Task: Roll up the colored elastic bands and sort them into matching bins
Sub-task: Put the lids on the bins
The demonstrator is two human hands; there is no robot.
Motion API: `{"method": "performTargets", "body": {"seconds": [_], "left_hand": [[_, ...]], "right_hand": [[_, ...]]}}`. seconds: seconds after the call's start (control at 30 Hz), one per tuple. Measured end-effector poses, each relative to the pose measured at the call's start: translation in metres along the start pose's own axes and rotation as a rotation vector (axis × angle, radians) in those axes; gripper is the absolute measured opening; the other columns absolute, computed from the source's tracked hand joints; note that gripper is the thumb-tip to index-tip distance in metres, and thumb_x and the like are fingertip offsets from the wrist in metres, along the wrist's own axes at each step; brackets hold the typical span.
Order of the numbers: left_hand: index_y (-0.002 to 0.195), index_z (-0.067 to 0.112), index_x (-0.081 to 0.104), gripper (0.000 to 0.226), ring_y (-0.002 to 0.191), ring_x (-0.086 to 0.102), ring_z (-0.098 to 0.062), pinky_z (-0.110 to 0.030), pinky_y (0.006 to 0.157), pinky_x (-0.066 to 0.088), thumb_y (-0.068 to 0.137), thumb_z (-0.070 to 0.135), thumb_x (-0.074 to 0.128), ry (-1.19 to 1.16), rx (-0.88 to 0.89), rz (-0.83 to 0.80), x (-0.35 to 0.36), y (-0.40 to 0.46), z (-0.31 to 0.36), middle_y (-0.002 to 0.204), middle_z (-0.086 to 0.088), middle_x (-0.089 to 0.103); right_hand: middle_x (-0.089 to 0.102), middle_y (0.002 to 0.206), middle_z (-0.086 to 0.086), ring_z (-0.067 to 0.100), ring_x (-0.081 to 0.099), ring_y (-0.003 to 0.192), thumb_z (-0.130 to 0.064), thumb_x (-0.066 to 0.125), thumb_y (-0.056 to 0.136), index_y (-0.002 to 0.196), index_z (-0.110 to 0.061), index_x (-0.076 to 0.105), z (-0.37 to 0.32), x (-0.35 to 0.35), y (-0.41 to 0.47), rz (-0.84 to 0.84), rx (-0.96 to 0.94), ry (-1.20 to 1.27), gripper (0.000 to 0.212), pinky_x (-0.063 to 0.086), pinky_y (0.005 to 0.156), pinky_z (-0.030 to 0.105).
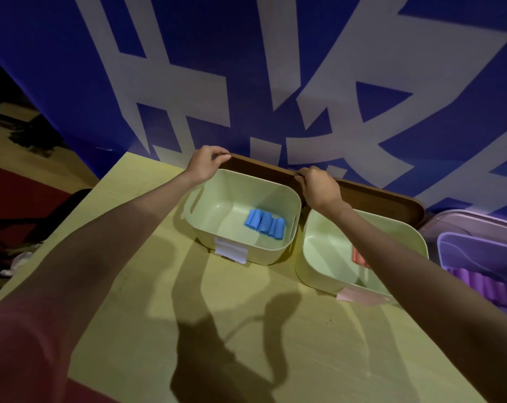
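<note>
Three rolled blue bands point(264, 223) lie side by side in a pale green bin point(205, 199) at the table's middle. Behind that bin a brown lid point(258, 167) stands on edge. My left hand point(204, 164) grips the lid's left top corner and my right hand point(319, 189) grips its right end. A second pale green bin point(319, 257) to the right holds a pink roll point(359, 257), partly hidden by my right forearm. At the far right a purple bin point(479, 245) contains several rolled purple bands point(482, 283).
The yellow-green table point(188, 301) spreads toward me. A second brown lid point(386, 199) leans behind the right green bin. White label point(231, 251) and pink label point(362, 298) hang on the bin fronts. A blue banner point(57, 82) backs the table. A dark chair point(28, 222) sits left.
</note>
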State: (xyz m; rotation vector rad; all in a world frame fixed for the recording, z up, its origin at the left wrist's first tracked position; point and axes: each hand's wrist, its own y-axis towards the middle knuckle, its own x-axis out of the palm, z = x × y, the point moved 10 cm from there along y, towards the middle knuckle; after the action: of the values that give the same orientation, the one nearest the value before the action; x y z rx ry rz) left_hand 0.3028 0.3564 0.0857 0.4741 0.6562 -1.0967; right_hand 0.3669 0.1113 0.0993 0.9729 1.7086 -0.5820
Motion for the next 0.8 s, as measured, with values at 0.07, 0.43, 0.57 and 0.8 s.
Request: {"method": "performTargets", "body": {"seconds": [0.07,0.43,0.57,0.8], "left_hand": [[0.123,0.007,0.06,0.032,0.112,0.057,-0.021,-0.027,0.091,0.045,0.097,0.024,0.053,-0.028,0.003,0.038,-0.008,-0.001,0.005,0.119,-0.009,0.064],[0.108,0.013,0.066,0.028,0.09,0.054,-0.001,-0.011,0.081,0.042,0.097,0.032,0.05,-0.311,-0.018,0.353,-0.076,-0.081,0.027,0.106,-0.002,0.059],[0.084,0.014,0.068,0.01,0.089,0.061,-0.012,-0.022,0.082,0.046,0.088,0.022,0.064,-0.459,-0.284,0.487,-0.074,-0.121,-0.001,0.083,0.004,0.066],[0.108,0.007,0.061,0.036,0.097,0.064,-0.023,-0.032,0.089,0.052,0.077,0.012,0.077,-0.484,-0.6,0.474,-0.053,-0.154,-0.047,0.108,-0.009,0.065]], "right_hand": [[0.063,0.106,0.012,0.027,0.062,0.093,-0.024,0.044,0.102,0.117,-0.008,0.062,-0.006,-0.008,-0.002,0.04,-0.022,-0.015,0.028,0.049,0.071,0.032],[0.062,0.098,0.01,0.022,0.055,0.084,-0.025,0.045,0.1,0.113,-0.007,0.065,-0.064,-0.064,-0.087,0.408,-0.376,0.004,0.03,0.046,0.062,0.03],[0.061,0.094,0.014,0.028,0.055,0.078,-0.022,0.052,0.099,0.115,-0.003,0.064,-0.077,-0.038,-0.117,0.356,-0.534,-0.125,0.028,0.046,0.06,0.039],[0.06,0.091,0.013,0.028,0.056,0.076,-0.023,0.061,0.093,0.109,-0.004,0.066,-0.083,-0.005,-0.141,0.177,-0.682,-0.173,0.025,0.048,0.062,0.038]]}}
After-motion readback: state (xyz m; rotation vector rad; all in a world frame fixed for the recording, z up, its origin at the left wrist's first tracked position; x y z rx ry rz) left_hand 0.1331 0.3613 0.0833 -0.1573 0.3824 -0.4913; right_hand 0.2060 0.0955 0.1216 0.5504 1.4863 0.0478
